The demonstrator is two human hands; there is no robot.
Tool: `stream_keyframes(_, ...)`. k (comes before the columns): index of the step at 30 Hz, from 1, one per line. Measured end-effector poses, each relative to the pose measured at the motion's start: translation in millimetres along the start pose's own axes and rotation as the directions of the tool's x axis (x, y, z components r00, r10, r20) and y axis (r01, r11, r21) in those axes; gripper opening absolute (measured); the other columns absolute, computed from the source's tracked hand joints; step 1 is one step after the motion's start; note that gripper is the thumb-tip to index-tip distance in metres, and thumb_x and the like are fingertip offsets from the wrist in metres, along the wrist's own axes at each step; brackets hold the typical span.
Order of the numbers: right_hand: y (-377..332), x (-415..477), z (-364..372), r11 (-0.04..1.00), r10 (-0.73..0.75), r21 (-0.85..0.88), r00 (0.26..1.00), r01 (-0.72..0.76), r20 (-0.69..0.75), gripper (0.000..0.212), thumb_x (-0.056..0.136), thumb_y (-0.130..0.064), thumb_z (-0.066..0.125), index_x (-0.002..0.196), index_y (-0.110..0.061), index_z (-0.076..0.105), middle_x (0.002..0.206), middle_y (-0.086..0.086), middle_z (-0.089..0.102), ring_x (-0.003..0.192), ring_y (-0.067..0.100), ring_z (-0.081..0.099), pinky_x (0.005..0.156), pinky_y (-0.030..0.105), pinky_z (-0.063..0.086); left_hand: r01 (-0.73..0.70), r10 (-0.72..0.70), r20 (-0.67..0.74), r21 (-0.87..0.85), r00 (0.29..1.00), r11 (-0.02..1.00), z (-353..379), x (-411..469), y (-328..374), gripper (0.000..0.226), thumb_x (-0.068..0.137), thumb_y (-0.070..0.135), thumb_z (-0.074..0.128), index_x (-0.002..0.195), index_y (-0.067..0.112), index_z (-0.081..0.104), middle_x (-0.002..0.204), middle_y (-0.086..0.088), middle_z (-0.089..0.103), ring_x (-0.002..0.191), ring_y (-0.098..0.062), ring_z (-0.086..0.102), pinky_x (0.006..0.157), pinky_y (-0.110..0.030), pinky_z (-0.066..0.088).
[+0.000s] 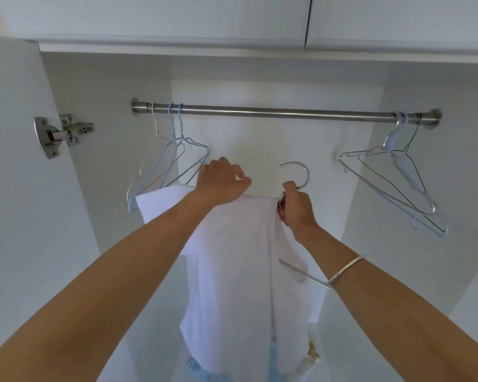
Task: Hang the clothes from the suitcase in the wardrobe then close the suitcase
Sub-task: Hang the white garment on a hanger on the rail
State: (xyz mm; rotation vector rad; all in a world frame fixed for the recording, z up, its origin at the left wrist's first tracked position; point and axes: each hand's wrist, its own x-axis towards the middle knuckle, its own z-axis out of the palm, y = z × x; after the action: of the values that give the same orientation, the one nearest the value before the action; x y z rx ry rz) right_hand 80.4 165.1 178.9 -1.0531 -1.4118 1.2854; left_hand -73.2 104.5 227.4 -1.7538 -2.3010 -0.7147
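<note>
Wardrobe (108, 86) panels of smooth matte white are seen around a round brushed-steel rail (273, 113), fixed at both ends by metal flanges. Thin wire hangers (167, 161) in pale blue and pink are hung at the rail's left end, and silvery wire hangers (398, 177) at its right end. A white garment (232, 257) of soft, slightly fuzzy cloth is held below the rail's middle, draped over a metal hanger (298, 175) whose curved hook is raised clear of the rail. The left hand (222, 183) is curled loosely over the garment's top edge, fingers bent and pinched on the cloth. The right hand (297, 206) is closed tightly around the hanger's neck; a thin silver bangle (345, 268) is worn on that wrist. A steel hinge (61, 133) is mounted on the left door. Most of the hanger's frame is hidden under the cloth, only one straight bar showing. Blurred pale-blue fabric at the bottom edge cannot be made out, and the suitcase is out of view.
</note>
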Motion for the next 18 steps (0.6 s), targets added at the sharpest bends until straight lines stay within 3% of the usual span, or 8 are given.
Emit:
stream_keyframes(2, -1, 1, -7, 0.999, 0.002, 0.042, 1.0, -0.001, -0.03, 0.039, 0.09, -0.031, 0.043, 0.056, -0.016, 0.031, 0.058, 0.005, 0.035, 0.049, 0.017, 0.032, 0.034, 0.018, 0.027, -0.018, 0.0, 0.098, 0.189, 0.995, 0.982, 0, -1, -12, 0.043, 0.096, 0.043, 0.033, 0.115, 0.02, 0.064, 0.118, -0.008, 0.055, 0.12, -0.028, 0.048, 0.104, -0.038, 0.026)
stream_keyframes(5, -6, 2, -12, 0.996, -0.031, 0.082, 0.999, 0.034, -0.039, 0.038, 0.089, -0.029, 0.045, 0.056, -0.015, 0.033, 0.056, 0.004, 0.036, 0.049, 0.017, 0.035, 0.037, 0.019, 0.031, -0.034, -0.006, 0.188, 0.209, 0.982, 0.977, 6, -8, -12, 0.045, 0.101, 0.039, 0.021, 0.095, 0.01, 0.055, 0.099, -0.008, 0.055, 0.104, -0.028, 0.054, 0.094, -0.038, 0.029)
stream_keyframes(9, -15, -3, -4, 0.992, -0.101, 0.084, 0.995, 0.099, 0.023, 0.035, 0.092, -0.039, 0.044, 0.07, -0.012, 0.046, 0.059, 0.006, 0.047, 0.048, 0.018, 0.047, 0.046, 0.023, 0.038, 0.022, -0.012, 0.254, -0.035, 0.967, 0.999, 12, -12, 8, 0.042, 0.104, 0.031, 0.015, 0.109, 0.008, 0.049, 0.119, -0.008, 0.057, 0.115, -0.029, 0.051, 0.101, -0.039, 0.026)
stream_keyframes(12, -21, -6, 3, 0.997, -0.074, 0.044, 0.992, 0.07, 0.106, 0.044, 0.095, -0.052, 0.039, 0.089, -0.01, 0.052, 0.059, 0.008, 0.056, 0.054, 0.019, 0.054, 0.058, 0.03, 0.041, 0.103, 0.015, 0.366, -0.302, 0.931, 0.948, 16, -9, 24, 0.063, 0.098, 0.056, 0.015, 0.127, 0.011, 0.047, 0.131, -0.003, 0.053, 0.126, -0.026, 0.046, 0.108, -0.041, 0.029)
stream_keyframes(14, -22, -7, 5, 0.998, -0.051, 0.041, 0.977, 0.044, 0.206, 0.05, 0.094, -0.057, 0.038, 0.095, -0.009, 0.051, 0.055, 0.008, 0.059, 0.058, 0.022, 0.054, 0.062, 0.032, 0.038, 0.126, 0.049, 0.391, -0.408, 0.919, 0.904, 15, -7, 30, 0.069, 0.091, 0.067, 0.019, 0.116, 0.012, 0.053, 0.118, -0.003, 0.06, 0.117, -0.023, 0.052, 0.101, -0.038, 0.036)
stream_keyframes(16, -20, -8, 4, 0.993, -0.038, 0.117, 0.955, 0.003, 0.293, 0.049, 0.094, -0.058, 0.038, 0.092, -0.01, 0.05, 0.053, 0.007, 0.058, 0.059, 0.022, 0.054, 0.06, 0.03, 0.035, 0.123, 0.074, 0.39, -0.458, 0.918, 0.88, 13, -6, 30, 0.059, 0.095, 0.06, 0.028, 0.112, 0.01, 0.054, 0.112, -0.001, 0.058, 0.111, -0.019, 0.052, 0.091, -0.032, 0.036)
stream_keyframes(18, -17, -7, -2, 0.992, -0.033, 0.128, 0.934, -0.014, 0.356, 0.049, 0.093, -0.058, 0.038, 0.091, -0.011, 0.051, 0.058, 0.006, 0.057, 0.063, 0.021, 0.054, 0.064, 0.029, 0.037, 0.113, 0.14, 0.433, -0.509, 0.89, 0.853, 9, -8, 26, 0.048, 0.097, 0.05, 0.035, 0.113, 0.009, 0.055, 0.119, -0.003, 0.056, 0.117, -0.017, 0.049, 0.091, -0.03, 0.032)
